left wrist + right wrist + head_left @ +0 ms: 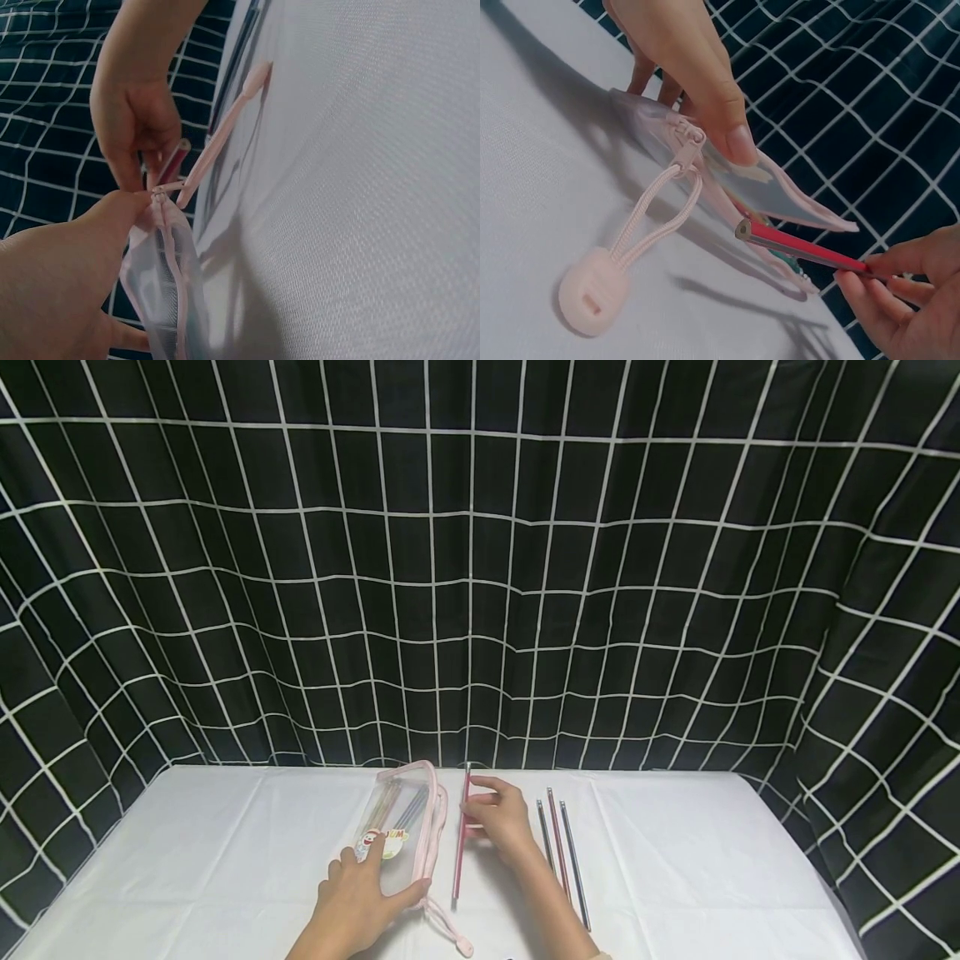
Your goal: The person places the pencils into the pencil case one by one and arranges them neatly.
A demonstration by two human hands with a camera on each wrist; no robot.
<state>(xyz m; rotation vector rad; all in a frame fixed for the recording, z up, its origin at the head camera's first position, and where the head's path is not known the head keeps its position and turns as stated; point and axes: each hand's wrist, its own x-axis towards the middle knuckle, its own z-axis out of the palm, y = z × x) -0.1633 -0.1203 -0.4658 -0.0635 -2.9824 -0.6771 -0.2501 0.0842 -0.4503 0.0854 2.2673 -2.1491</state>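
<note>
A clear pencil case (406,866) with pink trim and a cartoon label lies on the white table. My left hand (351,900) grips it, thumb at the zip end and fingers spread over its top. In the left wrist view the zip edge of the case (166,285) faces the camera. Several pencils (386,806) show through the clear side. Just right of the case, my right hand (504,818) pinches a pink pencil (459,864) between thumb and fingers. The flat end of this pencil (802,251) points toward the case's zip edge in the right wrist view.
Three pencils lie side by side on the table right of my right forearm: a red one (558,839) between two dark ones. A pink zip cord with an oval tab (592,292) trails from the case. A black curtain (495,610) with white grid lines hangs behind the table.
</note>
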